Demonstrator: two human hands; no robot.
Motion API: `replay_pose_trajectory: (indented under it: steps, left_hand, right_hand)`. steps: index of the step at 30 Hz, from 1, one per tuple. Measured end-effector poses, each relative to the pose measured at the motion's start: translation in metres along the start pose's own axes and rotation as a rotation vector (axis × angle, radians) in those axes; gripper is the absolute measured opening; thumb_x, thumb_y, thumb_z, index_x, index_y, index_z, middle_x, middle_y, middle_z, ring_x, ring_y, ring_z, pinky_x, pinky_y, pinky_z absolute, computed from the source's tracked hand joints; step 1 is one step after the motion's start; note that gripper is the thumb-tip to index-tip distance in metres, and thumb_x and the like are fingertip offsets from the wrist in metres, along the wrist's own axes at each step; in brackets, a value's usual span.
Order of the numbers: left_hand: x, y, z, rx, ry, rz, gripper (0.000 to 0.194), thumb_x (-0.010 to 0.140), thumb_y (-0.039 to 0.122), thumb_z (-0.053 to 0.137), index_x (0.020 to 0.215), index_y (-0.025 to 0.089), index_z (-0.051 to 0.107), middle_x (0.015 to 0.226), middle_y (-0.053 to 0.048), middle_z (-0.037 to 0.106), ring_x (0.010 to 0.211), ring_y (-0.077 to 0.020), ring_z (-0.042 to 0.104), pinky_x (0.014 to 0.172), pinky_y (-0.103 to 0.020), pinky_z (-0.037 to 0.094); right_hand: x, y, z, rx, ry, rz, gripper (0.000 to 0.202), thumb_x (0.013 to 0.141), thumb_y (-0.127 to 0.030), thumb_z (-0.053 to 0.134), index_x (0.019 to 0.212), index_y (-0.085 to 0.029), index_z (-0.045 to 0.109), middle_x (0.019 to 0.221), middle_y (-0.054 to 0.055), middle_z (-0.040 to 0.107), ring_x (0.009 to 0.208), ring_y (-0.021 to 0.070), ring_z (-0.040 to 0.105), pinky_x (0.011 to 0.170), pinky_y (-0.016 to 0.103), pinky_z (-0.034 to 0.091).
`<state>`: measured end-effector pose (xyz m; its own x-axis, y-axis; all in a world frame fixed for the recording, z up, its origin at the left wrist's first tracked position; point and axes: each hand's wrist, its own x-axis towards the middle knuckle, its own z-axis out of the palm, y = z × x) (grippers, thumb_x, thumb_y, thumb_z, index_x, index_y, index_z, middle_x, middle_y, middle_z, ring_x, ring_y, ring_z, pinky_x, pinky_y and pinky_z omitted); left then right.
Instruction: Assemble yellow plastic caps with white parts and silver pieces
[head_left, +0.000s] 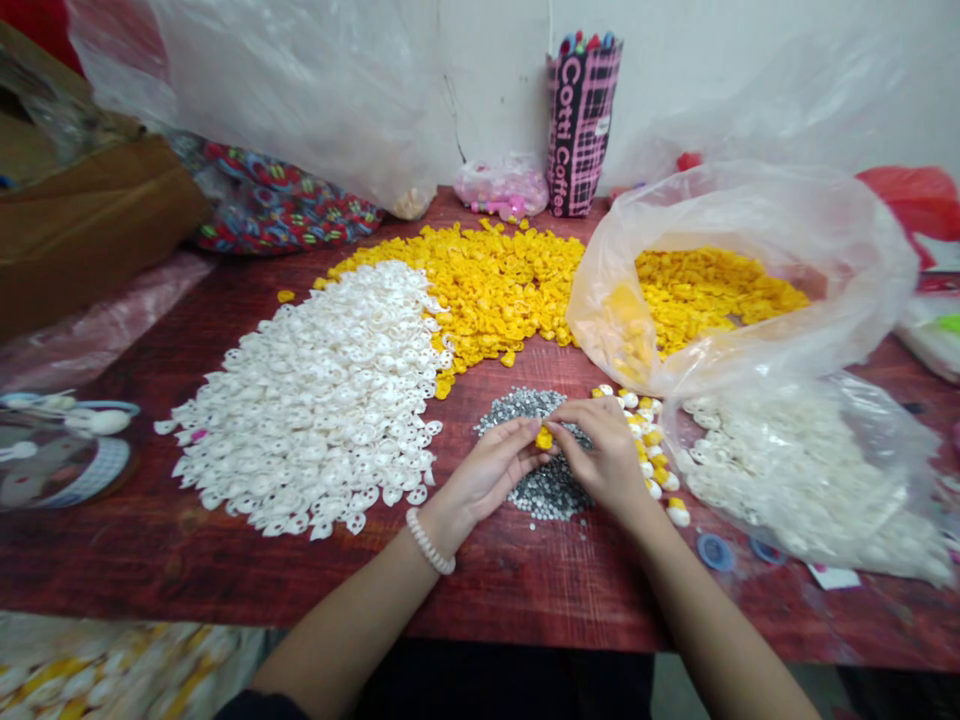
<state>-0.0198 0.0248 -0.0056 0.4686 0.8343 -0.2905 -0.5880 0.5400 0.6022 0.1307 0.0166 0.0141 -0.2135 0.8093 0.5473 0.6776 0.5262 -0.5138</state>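
Note:
My left hand (504, 462), with a beaded band at the wrist, pinches a small yellow piece (544, 438). My right hand (600, 452) meets it from the right, its fingertips closed at the same piece. Under both hands lies a heap of small grey discs (551, 490), partly covered by them. White pieces with small holes (322, 400) form a large pile to the left. Behind is a pile of yellow pieces (502, 285). Several yellow-and-white pieces (652, 440) lie just right of my right hand.
An open plastic bag (840, 260) with yellow pieces stands at the back right, above a clear bag of white pieces (810, 480). A blue ring (715, 552) lies near the front. A Cotti Coffee bag (581, 130) stands against the wall; a cardboard box (97, 230) is at left.

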Motion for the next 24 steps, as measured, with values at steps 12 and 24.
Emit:
replay_pose_trajectory:
  steps: [12,24]
  left_hand:
    - [-0.0014,0.0014,-0.0011,0.152,0.043,0.011,0.011,0.072,0.024,0.069,0.075,0.013,0.067,0.074,-0.001,0.061,0.07,-0.009,0.055,0.07,-0.022,0.044]
    - [-0.001,0.0042,-0.0032,0.121,0.067,-0.013,0.011,0.067,0.023,0.072,0.068,0.014,0.067,0.067,0.0,0.061,0.063,-0.0087,0.054,0.063,-0.02,0.043]
  right_hand:
    - [-0.0046,0.0039,0.0008,-0.116,0.04,-0.157,0.012,0.083,-0.013,0.056,0.092,-0.018,0.063,0.087,0.005,0.068,0.08,0.0182,0.055,0.076,0.034,0.043]
    - [-0.007,0.0048,0.0009,-0.119,0.005,-0.216,0.017,0.085,-0.013,0.051,0.097,-0.019,0.061,0.091,0.006,0.068,0.082,0.0184,0.058,0.075,0.036,0.042]
